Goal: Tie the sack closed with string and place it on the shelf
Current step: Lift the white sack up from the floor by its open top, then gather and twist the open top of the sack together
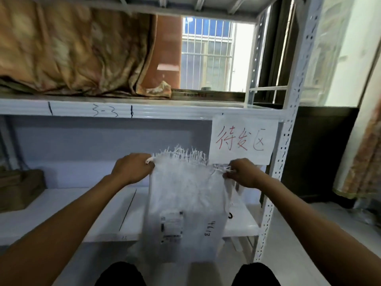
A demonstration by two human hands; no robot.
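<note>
A white woven sack (185, 195) hangs upright in front of the white metal shelf (61, 205), its frayed top edge stretched wide. My left hand (132, 170) is shut on the sack's top left corner. The top right corner is gripped by my right hand (243, 173), where loose white strands stick out. A printed label (172, 227) and black handwriting mark the sack's front. No separate string can be told apart from the frayed strands.
A paper sign with red characters (243, 139) hangs from the upper shelf beam. Brown folded fabric (72, 48) fills the upper shelf. An olive bag (18, 188) sits at the shelf's left. The perforated upright (274, 182) stands right of the sack.
</note>
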